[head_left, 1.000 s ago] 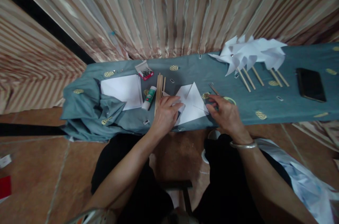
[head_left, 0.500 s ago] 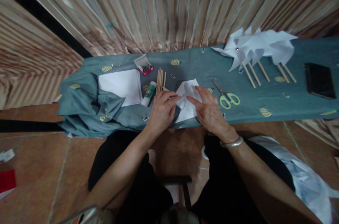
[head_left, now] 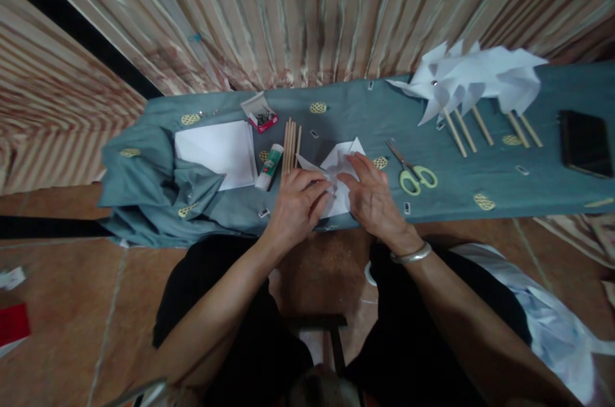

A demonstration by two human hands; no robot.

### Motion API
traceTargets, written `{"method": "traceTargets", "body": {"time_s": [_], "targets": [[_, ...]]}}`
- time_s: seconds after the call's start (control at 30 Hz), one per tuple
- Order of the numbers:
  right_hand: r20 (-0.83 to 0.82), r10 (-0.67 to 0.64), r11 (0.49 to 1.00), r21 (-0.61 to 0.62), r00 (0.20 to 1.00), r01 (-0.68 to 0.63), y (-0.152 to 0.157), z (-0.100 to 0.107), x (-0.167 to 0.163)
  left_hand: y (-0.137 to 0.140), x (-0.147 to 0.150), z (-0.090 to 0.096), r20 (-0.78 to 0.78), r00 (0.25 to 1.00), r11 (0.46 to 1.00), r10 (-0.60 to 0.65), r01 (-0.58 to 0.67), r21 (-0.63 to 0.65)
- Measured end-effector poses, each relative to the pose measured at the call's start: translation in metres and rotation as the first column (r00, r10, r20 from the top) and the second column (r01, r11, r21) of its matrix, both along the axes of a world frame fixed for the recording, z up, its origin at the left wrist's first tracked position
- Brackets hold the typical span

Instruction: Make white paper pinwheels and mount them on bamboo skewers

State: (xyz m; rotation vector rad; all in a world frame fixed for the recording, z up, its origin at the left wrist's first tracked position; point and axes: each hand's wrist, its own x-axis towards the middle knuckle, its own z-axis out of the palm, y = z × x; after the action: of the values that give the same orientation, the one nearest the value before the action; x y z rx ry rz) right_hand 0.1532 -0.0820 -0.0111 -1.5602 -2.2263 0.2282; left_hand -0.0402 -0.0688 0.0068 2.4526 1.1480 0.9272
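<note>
The thin, white, partly folded paper sheet [head_left: 342,200] lies on the tabletop covered in blue-green cloth [head_left: 461,182], directly between both hands, one corner pointing away from the person. Left hand [head_left: 298,203]: fingertips together, clamped on a flap near centre. Right hand [head_left: 373,197]: thumb and forefinger apart, touching the sheet. Neither is nearer.
</note>
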Motion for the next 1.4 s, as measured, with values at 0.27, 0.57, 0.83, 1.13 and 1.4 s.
{"method": "traceTargets", "body": {"time_s": [0.27,0.57,0.83,1.13,1.4], "targets": [[-0.276,-0.075,0.997,0.009,0.958,0.080,0.016,0.005,0.016,-0.014,0.008,-0.007,-0.170,0.973,0.987,-0.158,0.154,-0.037],[-0.176,-0.233,0.971,0.012,0.956,0.239,0.006,0.005,0.035,-0.011,0.006,-0.010,-0.262,0.950,0.985,-0.172,0.170,-0.028],[-0.190,-0.286,0.956,0.010,0.939,0.293,-0.009,0.004,0.044,-0.009,0.008,-0.008,-0.307,0.939,0.984,-0.156,0.175,0.035],[-0.197,-0.288,0.955,0.010,0.937,0.295,-0.013,0.004,0.049,-0.009,0.038,-0.004,-0.401,0.900,0.978,-0.171,0.205,0.043],[-0.194,-0.284,0.956,0.021,0.939,0.293,-0.016,0.007,0.052,-0.009,0.057,0.000,-0.511,0.848,0.983,-0.140,0.180,0.029]]}}
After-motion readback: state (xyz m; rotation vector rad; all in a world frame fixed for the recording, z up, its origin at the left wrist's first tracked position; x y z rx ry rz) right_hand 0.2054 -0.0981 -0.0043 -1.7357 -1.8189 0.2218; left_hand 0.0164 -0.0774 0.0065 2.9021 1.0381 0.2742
